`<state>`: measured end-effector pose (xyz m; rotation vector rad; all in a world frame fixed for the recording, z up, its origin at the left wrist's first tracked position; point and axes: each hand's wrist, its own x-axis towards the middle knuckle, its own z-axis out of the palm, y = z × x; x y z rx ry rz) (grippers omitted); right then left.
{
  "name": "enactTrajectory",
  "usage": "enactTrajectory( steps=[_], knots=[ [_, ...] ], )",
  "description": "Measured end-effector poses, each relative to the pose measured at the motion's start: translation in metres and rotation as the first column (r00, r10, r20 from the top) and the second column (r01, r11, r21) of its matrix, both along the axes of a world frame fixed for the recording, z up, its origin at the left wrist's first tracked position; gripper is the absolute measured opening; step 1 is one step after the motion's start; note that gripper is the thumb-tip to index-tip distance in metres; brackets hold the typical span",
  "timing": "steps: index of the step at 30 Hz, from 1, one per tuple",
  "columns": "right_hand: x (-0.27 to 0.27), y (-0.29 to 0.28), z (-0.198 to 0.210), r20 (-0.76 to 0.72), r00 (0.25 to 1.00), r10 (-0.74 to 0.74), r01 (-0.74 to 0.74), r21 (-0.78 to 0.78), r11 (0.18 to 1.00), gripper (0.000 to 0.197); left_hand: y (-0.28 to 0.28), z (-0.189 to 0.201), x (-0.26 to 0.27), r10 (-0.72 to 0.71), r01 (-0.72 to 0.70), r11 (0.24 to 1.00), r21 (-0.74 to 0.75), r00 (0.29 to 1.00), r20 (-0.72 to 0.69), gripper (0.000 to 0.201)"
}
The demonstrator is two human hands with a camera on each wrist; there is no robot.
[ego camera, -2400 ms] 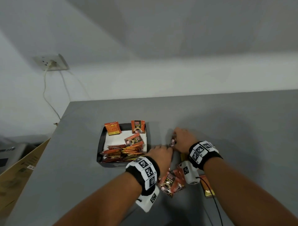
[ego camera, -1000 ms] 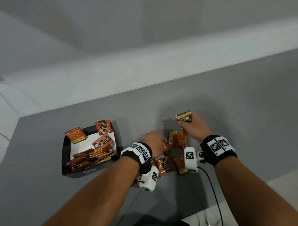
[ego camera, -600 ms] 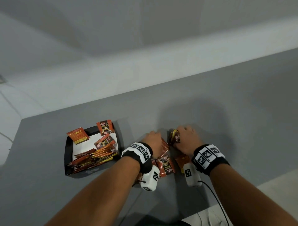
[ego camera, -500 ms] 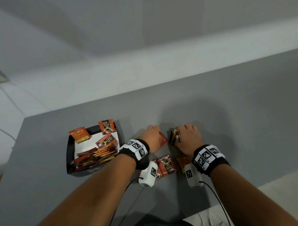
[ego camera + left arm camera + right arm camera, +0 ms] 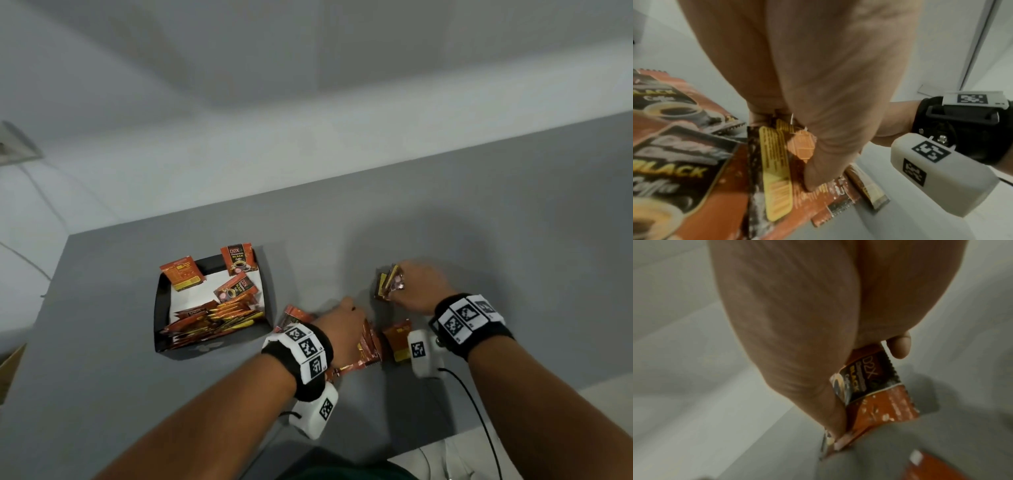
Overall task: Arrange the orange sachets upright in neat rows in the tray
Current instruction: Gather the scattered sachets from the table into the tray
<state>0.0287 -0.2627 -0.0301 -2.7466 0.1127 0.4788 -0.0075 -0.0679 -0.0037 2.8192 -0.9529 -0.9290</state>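
grey table (image 5: 479, 222): both hands pinch orange sachets.

Setting: a plain indoor room, possibly an office or test space; the exact kind cannot be determined. Evidence: a bare grey bench (image 5: 479, 212) set against white walls (image 5: 239, 102), a wall socket (image 5: 15, 145) with a white cable (image 5: 37, 195), and a cardboard box (image 5: 8, 368) beside the bench.
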Motion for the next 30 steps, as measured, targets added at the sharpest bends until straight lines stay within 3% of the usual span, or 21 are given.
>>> enactTrajectory(
  steps=[3, 6, 10, 14, 20, 25, 28, 30],
  knots=[
    [-0.008, 0.004, -0.015, 0.019, 0.999, -0.047, 0.048, -0.062, 0.997, 0.042, -0.002, -0.002, 0.0, -0.023, 0.022, 0.999, 0.024, 0.999, 0.039, 0.053],
    [-0.009, 0.007, -0.017, 0.044, 0.997, -0.067, 0.07, -0.085, 0.994, 0.045, -0.004, -0.002, -0.001, -0.031, 0.032, 0.999, -0.014, 0.997, 0.078, 0.056],
    [-0.007, 0.008, -0.017, 0.047, 0.997, -0.069, 0.071, -0.044, 0.996, 0.034, 0.0, 0.015, -0.001, 0.093, -0.097, 0.978, -0.185, 0.995, -0.032, 0.038],
    [-0.007, 0.009, -0.017, 0.033, 0.998, -0.06, 0.059, 0.007, 0.998, 0.041, 0.026, 0.031, 0.016, 0.235, -0.28, 0.907, -0.314, 0.956, -0.175, 0.031],
    [-0.003, 0.011, -0.013, 0.001, 1.0, 0.001, -0.001, 0.016, 1.0, 0.041, 0.055, 0.032, 0.007, 0.056, -0.07, 0.988, -0.137, 0.993, -0.103, 0.023],
    [-0.009, 0.022, 0.011, -0.07, 0.992, 0.104, -0.09, 0.179, 0.98, 0.029, 0.061, 0.003, -0.01, -0.107, 0.107, 0.993, 0.041, 0.994, -0.014, 0.066],
    [-0.018, 0.027, 0.024, -0.2, 0.948, 0.247, -0.228, 0.113, 0.967, 0.013, 0.064, -0.008, -0.015, -0.122, 0.122, 0.991, 0.061, 0.992, 0.007, 0.069],
    [-0.025, 0.029, 0.022, -0.274, 0.927, 0.257, -0.257, 0.038, 0.966, 0.012, 0.064, -0.009, -0.014, -0.107, 0.107, 0.994, 0.03, 0.994, 0.016, 0.066]
  ],
)
